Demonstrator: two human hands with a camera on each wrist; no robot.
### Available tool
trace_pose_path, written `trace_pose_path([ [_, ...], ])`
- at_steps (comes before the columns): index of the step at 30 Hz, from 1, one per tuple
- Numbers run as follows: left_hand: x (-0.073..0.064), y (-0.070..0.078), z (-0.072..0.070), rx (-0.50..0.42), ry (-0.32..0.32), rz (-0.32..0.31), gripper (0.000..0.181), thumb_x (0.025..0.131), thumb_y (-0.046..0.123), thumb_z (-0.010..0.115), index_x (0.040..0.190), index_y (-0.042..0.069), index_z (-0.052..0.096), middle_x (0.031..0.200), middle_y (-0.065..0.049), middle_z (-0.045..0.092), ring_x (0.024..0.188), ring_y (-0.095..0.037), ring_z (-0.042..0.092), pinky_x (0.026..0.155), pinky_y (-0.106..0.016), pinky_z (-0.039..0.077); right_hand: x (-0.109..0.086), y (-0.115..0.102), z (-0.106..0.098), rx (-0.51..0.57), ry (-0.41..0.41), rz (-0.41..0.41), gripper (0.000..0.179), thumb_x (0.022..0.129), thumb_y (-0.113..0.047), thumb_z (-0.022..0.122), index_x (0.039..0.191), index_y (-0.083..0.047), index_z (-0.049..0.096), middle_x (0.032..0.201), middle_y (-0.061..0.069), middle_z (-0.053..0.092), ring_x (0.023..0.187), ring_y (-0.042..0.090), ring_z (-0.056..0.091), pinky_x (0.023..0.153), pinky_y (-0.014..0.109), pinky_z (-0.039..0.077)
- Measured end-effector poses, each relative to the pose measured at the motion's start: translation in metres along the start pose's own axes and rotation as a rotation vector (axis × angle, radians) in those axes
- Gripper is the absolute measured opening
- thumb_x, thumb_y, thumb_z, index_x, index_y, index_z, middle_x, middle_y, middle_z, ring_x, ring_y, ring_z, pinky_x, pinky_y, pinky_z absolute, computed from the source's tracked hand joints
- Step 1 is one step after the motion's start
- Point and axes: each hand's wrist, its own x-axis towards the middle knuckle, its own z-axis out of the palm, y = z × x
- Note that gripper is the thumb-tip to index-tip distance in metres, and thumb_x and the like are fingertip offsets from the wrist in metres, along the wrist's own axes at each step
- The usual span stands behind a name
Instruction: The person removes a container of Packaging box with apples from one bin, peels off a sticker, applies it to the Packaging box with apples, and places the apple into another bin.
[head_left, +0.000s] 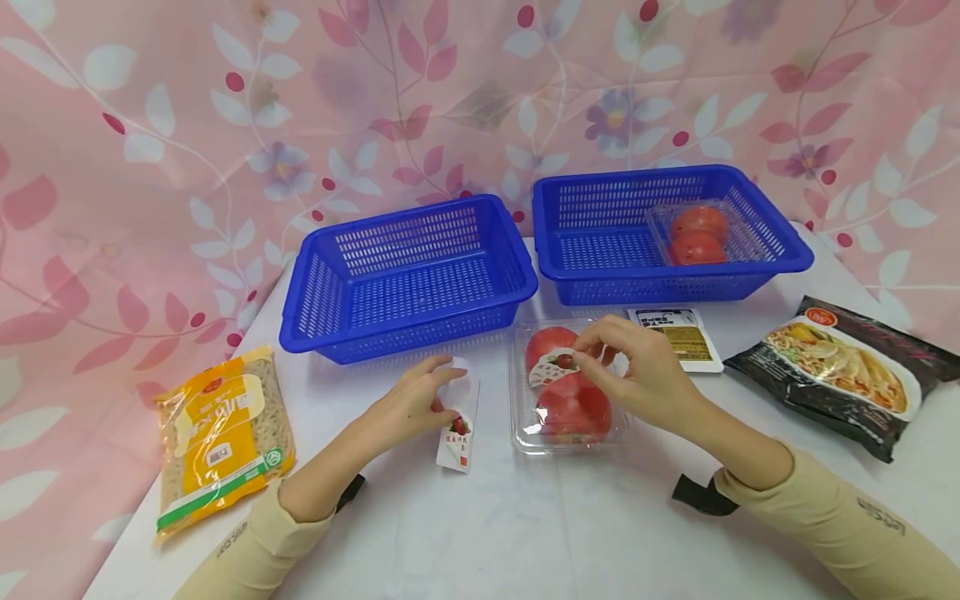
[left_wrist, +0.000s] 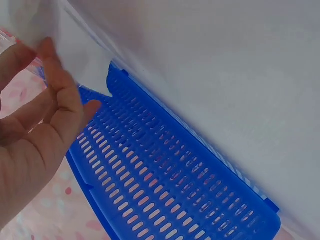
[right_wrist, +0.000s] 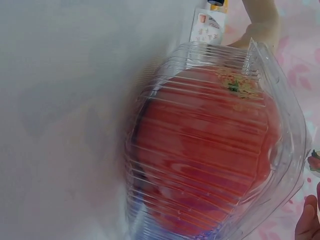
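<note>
My right hand (head_left: 637, 371) pinches one end of a white sticker (head_left: 546, 372) with a red fruit print, over the lid of a clear plastic box (head_left: 528, 442). Red tomatoes (head_left: 573, 408) fill that box, and they look large in the right wrist view. To the left, my left hand (head_left: 408, 404) rests its spread thumb and fingers on a narrow white sticker strip (head_left: 453, 454) with a similar print. From the left wrist camera, the fingers touch white paper (left_wrist: 87, 60); their exact contact is partly hidden.
Two blue baskets stand behind: the left basket (head_left: 420, 337) is bare inside, and the right basket (head_left: 600, 287) holds another box of tomatoes (head_left: 699, 237). A yellow food bag (head_left: 225, 433) lies left. At right are a white-edged packet (head_left: 682, 340) and a black noodle bag (head_left: 847, 375).
</note>
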Motion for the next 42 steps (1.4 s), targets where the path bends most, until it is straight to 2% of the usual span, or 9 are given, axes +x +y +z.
trace_pose_path([
  [6,0.0,-0.003,0.002,0.044,-0.039,-0.052,0.048,0.075,0.015,0.075,0.12,0.004,0.06,0.138,-0.02,0.038,0.11,-0.032,0.051,0.093,-0.044,0.04,-0.001,0.005,-0.001,-0.03,-0.004,0.002,0.016,0.077,0.003,0.067,0.085,-0.01,0.064,0.081,-0.008,0.059,0.072,0.007,0.052,0.058,0.023,0.047],
  [10,-0.001,-0.004,0.002,0.101,-0.07,-0.066,0.046,0.075,0.023,0.075,0.115,0.004,0.062,0.128,-0.018,0.049,0.106,-0.03,0.052,0.088,-0.041,0.044,-0.001,0.007,-0.001,-0.049,0.003,-0.013,0.017,0.077,0.004,0.067,0.085,-0.01,0.064,0.08,-0.007,0.06,0.071,0.007,0.052,0.059,0.023,0.047],
  [13,-0.001,-0.005,0.0,0.146,-0.102,-0.098,0.043,0.078,0.028,0.073,0.112,0.004,0.064,0.11,-0.01,0.059,0.091,-0.022,0.055,0.078,-0.037,0.047,-0.001,0.009,-0.001,-0.064,0.012,-0.012,0.016,0.078,0.005,0.066,0.086,-0.008,0.063,0.078,-0.007,0.06,0.07,0.006,0.052,0.058,0.024,0.047],
  [17,-0.002,-0.005,-0.005,0.177,-0.153,-0.133,0.037,0.08,0.031,0.068,0.107,0.006,0.065,0.09,-0.003,0.06,0.078,-0.017,0.05,0.066,-0.034,0.044,-0.001,0.01,-0.002,-0.078,0.019,-0.005,0.015,0.079,0.005,0.065,0.088,-0.006,0.062,0.076,-0.005,0.059,0.069,0.007,0.052,0.059,0.021,0.047],
  [22,-0.003,-0.003,-0.007,0.196,-0.184,-0.132,0.038,0.082,0.035,0.066,0.11,0.009,0.064,0.101,-0.004,0.062,0.091,-0.019,0.056,0.075,-0.039,0.047,-0.001,0.013,-0.002,-0.094,0.014,0.008,0.014,0.081,0.005,0.064,0.087,-0.006,0.06,0.075,-0.002,0.06,0.068,0.007,0.052,0.059,0.019,0.045],
  [26,-0.004,0.005,-0.009,0.19,-0.161,-0.114,0.041,0.084,0.036,0.064,0.116,0.01,0.063,0.105,-0.003,0.063,0.095,-0.019,0.056,0.079,-0.041,0.047,0.0,0.014,-0.003,-0.108,-0.004,0.027,0.013,0.081,0.005,0.063,0.088,-0.006,0.059,0.076,0.0,0.061,0.068,0.007,0.051,0.059,0.02,0.046],
  [30,-0.001,0.014,-0.011,0.153,-0.113,-0.03,0.037,0.085,0.033,0.063,0.115,0.011,0.063,0.1,-0.001,0.065,0.084,-0.013,0.059,0.073,-0.034,0.049,0.002,0.015,-0.004,-0.121,0.002,0.008,0.014,0.081,0.005,0.064,0.088,-0.006,0.059,0.075,-0.002,0.06,0.068,0.008,0.05,0.058,0.021,0.045],
  [35,0.004,0.026,-0.013,0.114,-0.023,0.174,0.027,0.085,0.023,0.065,0.109,0.011,0.066,0.103,0.0,0.066,0.082,-0.008,0.062,0.068,-0.026,0.05,0.004,0.017,-0.005,-0.147,0.026,-0.023,0.015,0.08,0.004,0.066,0.086,-0.007,0.059,0.073,-0.004,0.056,0.068,0.007,0.049,0.057,0.022,0.043],
  [42,0.014,0.044,-0.007,0.196,0.318,0.558,0.019,0.079,0.013,0.069,0.098,0.015,0.068,0.108,-0.001,0.063,0.094,-0.016,0.061,0.079,-0.03,0.049,0.007,0.019,-0.006,-0.141,0.004,-0.043,0.014,0.079,0.003,0.066,0.085,-0.008,0.06,0.073,-0.005,0.057,0.069,0.007,0.049,0.058,0.024,0.044],
])
